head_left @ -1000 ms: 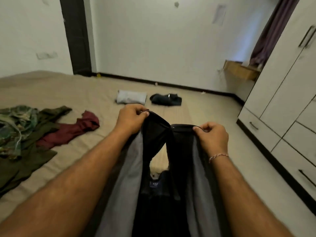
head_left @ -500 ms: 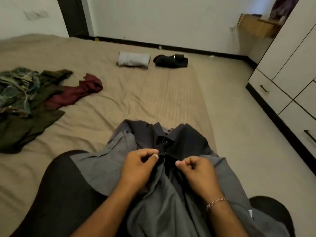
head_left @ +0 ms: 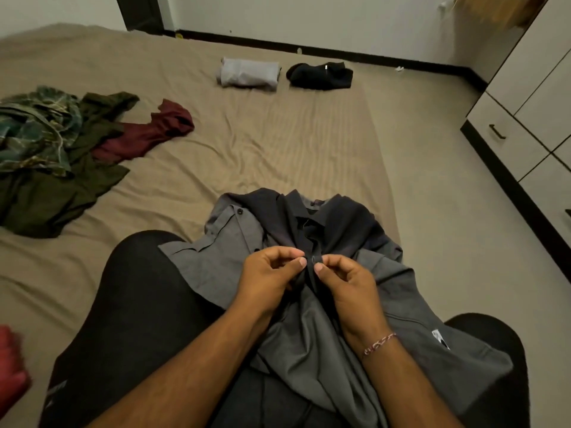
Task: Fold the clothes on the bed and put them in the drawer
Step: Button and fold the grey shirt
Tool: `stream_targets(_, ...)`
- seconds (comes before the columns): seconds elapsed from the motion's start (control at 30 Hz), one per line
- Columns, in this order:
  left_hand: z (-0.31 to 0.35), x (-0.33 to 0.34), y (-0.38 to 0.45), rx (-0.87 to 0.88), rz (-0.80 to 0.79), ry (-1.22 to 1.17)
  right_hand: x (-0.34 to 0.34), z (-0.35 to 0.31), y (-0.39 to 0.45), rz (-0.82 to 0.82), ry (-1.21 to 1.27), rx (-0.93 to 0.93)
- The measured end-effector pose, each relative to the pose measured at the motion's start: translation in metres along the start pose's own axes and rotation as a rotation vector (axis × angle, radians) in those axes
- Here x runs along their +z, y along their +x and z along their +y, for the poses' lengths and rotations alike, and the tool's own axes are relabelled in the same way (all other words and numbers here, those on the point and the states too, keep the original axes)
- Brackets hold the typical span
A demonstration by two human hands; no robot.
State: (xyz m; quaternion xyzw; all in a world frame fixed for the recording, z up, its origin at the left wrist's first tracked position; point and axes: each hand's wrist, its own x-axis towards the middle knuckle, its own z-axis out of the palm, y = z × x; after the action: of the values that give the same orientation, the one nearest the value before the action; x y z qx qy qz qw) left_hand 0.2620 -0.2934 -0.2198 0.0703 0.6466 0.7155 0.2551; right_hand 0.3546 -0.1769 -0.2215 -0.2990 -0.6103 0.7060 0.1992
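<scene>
A dark grey button-up shirt [head_left: 312, 329] lies crumpled over my lap, its collar end resting on the tan bed [head_left: 265, 143]. My left hand [head_left: 272, 274] and my right hand [head_left: 346, 282] meet at the shirt's front placket, each pinching an edge of the fabric beside a button. A folded light grey garment [head_left: 248, 72] and a folded black garment [head_left: 319, 76] lie side by side at the far edge of the bed. White drawers [head_left: 509, 140] with dark handles stand at the right.
An unfolded heap of a patterned green garment [head_left: 34, 128], an olive garment [head_left: 52, 193] and a maroon garment [head_left: 148, 134] lies on the bed's left. Something red [head_left: 10, 366] shows at the lower left edge. Bare floor [head_left: 432, 180] runs between bed and drawers.
The shirt was held up in front of me a second ago; it has come down onto my lap, and both hands have closed in on the placket at a button.
</scene>
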Motion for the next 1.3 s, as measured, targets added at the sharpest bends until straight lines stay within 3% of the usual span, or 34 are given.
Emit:
stream_targets(0.3,-0.001,-0.001,-0.002,0.009,-0.023,-0.043,0.010,0.002,-0.004,0.067,-0.079,-0.122)
stream_targets(0.57,-0.002,-0.001,0.003,0.020,-0.019,-0.077,0.016,0.005,0.000,0.113,-0.310,-0.274)
stream_targets(0.8,-0.007,-0.003,0.005,0.096,-0.020,0.041,0.015,0.005,-0.002,0.131,-0.221,-0.265)
stream_targets(1.3,-0.007,-0.002,0.009,0.018,-0.039,0.002,0.014,0.009,-0.001,0.114,-0.296,-0.353)
